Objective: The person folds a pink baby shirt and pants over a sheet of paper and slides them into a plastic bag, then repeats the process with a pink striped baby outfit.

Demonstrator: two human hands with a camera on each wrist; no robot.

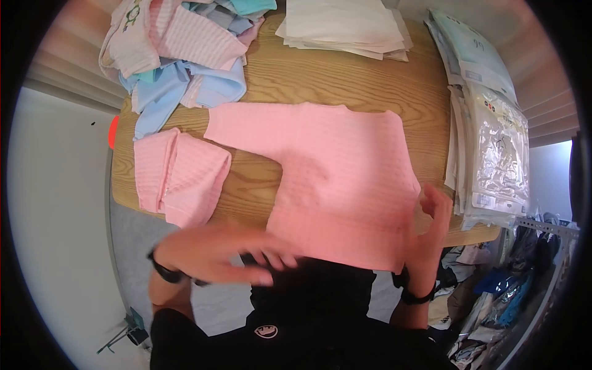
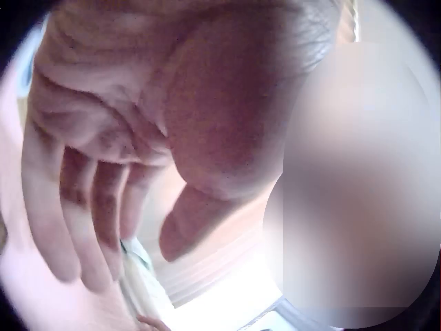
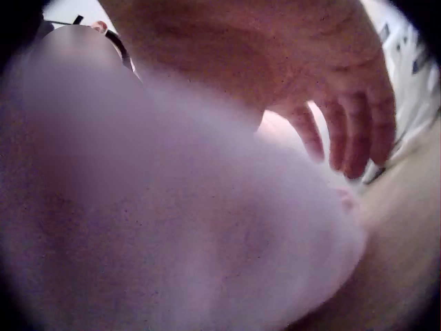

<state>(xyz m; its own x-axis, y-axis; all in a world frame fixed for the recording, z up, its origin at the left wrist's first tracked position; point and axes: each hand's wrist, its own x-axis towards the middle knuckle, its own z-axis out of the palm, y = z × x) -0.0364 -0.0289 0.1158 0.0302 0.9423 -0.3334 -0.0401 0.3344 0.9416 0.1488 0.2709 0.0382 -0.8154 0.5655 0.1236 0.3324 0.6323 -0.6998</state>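
A pink ribbed long-sleeved top (image 1: pixel 345 169) lies spread on the wooden table, its one visible sleeve stretching left and its hem over the front edge. My left hand (image 1: pixel 219 251) hovers by the hem's left corner, holding nothing; its fingers hang loosely extended in the left wrist view, thumb apart. At the top's right side is my right hand (image 1: pixel 431 216), its fingers loosely extended beyond the fabric. Pale blurred cloth (image 3: pixel 207 207) fills much of the right wrist view and hides the thumb. A folded pink ribbed garment (image 1: pixel 194 179) sits left of the top.
Heaped pink, blue and white clothes (image 1: pixel 179 55) occupy the table's (image 1: pixel 345 83) back left. White packaging sheets (image 1: pixel 345 28) are stacked at the back. Clear-bagged garments (image 1: pixel 496 148) pile up along the right edge. Below right, a rack (image 1: pixel 542 271) stands among more clothing.
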